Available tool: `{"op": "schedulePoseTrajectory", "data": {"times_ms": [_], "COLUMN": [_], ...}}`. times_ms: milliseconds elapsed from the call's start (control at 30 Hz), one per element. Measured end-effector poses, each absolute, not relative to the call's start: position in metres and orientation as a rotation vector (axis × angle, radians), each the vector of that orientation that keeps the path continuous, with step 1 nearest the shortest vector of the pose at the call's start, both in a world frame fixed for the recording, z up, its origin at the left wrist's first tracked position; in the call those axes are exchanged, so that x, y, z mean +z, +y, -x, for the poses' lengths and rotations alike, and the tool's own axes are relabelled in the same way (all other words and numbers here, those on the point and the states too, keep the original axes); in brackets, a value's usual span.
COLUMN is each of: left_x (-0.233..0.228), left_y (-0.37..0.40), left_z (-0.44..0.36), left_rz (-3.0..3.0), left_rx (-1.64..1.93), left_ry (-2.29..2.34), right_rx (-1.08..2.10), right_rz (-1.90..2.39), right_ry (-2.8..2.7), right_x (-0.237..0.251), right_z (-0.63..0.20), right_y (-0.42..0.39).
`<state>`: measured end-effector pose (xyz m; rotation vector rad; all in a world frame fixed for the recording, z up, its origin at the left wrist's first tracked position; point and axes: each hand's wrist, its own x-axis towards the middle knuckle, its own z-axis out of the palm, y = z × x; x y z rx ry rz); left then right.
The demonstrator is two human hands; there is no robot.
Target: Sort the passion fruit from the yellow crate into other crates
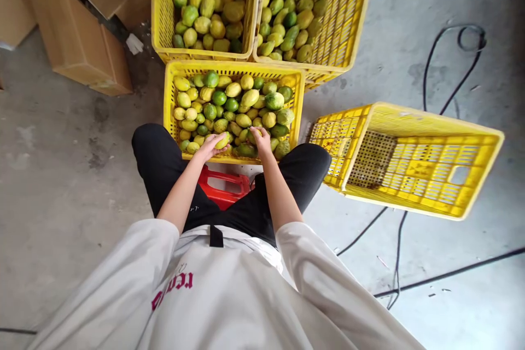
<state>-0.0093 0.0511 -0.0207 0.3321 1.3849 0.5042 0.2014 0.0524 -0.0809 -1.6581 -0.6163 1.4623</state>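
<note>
A yellow-green lemon [222,140] rests in my left hand [210,147], its fingers curled around it near the front of the yellow crate [233,159]. Just to the right, my right hand [262,141] has its thumb and fingers closed on another greenish lemon, mostly hidden by the fingers. Both hands are low over the crate. Under and around them lie many loose lemons [243,120], ranging from pale yellow to deep green, some blotchy.
Behind stand two more yellow crates of lemons, left [159,22] and right [348,27]. A yellow crate [410,164] lies tipped on its side at right. Cardboard boxes [77,38] are at upper left. A red stool [223,186] shows between my knees; black cables [426,281] cross the floor.
</note>
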Motion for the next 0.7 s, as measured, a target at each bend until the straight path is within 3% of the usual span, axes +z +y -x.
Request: {"op": "schedulePoseTrajectory", "data": {"times_ms": [267,467,700], "left_x": [-0.001,-0.003,-0.008], "left_y": [0.038,0.038,0.036], "left_z": [0.001,0.006,0.006], "left_rz": [-0.238,-0.235,-0.357], "left_rx": [0.668,0.73,0.699], "left_ry": [1.309,1.392,1.48], "right_rx": [1.63,1.705,1.344], "right_rz": [1.352,1.364,1.707], "right_ry": [-0.42,-0.551,-0.694], "right_x": [-0.055,-0.05,-0.068], "right_z": [-0.178,-0.179,-0.192], "right_y": [0.044,0.029,0.034]}}
